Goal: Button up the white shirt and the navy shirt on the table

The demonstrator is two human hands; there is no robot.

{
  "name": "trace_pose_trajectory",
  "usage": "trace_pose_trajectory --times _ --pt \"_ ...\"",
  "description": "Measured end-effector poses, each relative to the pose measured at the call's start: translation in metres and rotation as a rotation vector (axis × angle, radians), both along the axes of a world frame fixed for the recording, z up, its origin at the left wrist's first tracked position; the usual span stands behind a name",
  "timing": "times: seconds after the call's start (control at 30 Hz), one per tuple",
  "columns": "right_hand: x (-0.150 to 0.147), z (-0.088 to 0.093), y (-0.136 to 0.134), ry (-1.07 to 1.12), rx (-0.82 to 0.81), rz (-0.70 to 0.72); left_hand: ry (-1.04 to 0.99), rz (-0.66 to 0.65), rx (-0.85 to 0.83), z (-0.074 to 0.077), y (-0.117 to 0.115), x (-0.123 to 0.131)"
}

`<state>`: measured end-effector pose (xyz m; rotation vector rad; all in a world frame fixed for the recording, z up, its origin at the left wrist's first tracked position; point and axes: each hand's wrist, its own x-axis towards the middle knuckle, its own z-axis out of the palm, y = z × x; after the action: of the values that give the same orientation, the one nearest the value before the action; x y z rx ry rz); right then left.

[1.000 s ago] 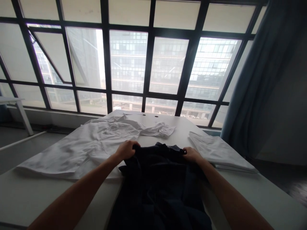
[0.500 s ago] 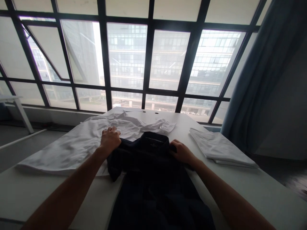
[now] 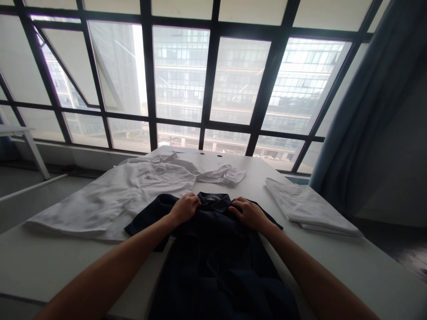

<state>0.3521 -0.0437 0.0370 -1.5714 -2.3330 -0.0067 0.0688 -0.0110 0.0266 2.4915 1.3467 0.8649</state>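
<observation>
A dark navy collared shirt (image 3: 213, 253) lies on the white table in front of me, its collar (image 3: 213, 201) pointing toward the window. My left hand (image 3: 185, 207) is closed on the cloth at the collar's left side. At the collar's right side my right hand (image 3: 247, 212) has its fingers curled on the fabric. Both short sleeves spread outward, the left one partly over a crumpled white garment (image 3: 100, 204). The shirt's lower part runs out of the bottom of the view.
On the right side of the white table (image 3: 333, 266) lies a folded white garment (image 3: 310, 206). Large framed windows (image 3: 180, 75) stand behind the table, and a blue curtain (image 3: 350, 115) hangs at the right. Another white table (image 3: 30, 146) shows at the far left.
My left hand has moved right, from the shirt's left shoulder to its collar. The collar now lies flatter, and the sleeves are spread wider on both sides.
</observation>
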Motion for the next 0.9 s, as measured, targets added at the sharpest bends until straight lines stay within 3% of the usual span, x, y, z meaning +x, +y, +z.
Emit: trace_pose_trajectory --times 0.23,0.37,0.53,0.63,0.73,0.77,0.83,0.9 --pt "-0.002 -0.002 0.003 0.044 0.024 -0.141 0.043 -0.201 0.099 0.004 -0.013 0.002" --pt "-0.004 -0.013 0.012 0.262 0.029 -0.183 0.079 -0.328 0.025 0.008 -0.016 0.0" --pt "-0.008 -0.025 0.02 0.54 0.083 -0.225 0.056 -0.463 0.123 0.007 -0.016 -0.002" --pt "-0.01 -0.019 0.016 0.656 0.147 -0.132 -0.081 -0.292 0.143 0.003 -0.012 0.001" --pt "-0.013 -0.005 0.007 0.72 0.215 0.123 -0.336 0.04 0.04 -0.001 -0.002 0.002" --pt "-0.015 0.001 0.003 0.724 0.223 0.2 -0.404 0.096 -0.032 -0.002 0.001 0.001" --pt "-0.017 0.008 -0.002 0.718 0.218 0.302 -0.47 0.084 -0.231 0.0 0.007 -0.002" --pt "-0.017 0.012 -0.003 0.711 0.206 0.33 -0.485 -0.022 -0.463 0.005 0.009 -0.006"
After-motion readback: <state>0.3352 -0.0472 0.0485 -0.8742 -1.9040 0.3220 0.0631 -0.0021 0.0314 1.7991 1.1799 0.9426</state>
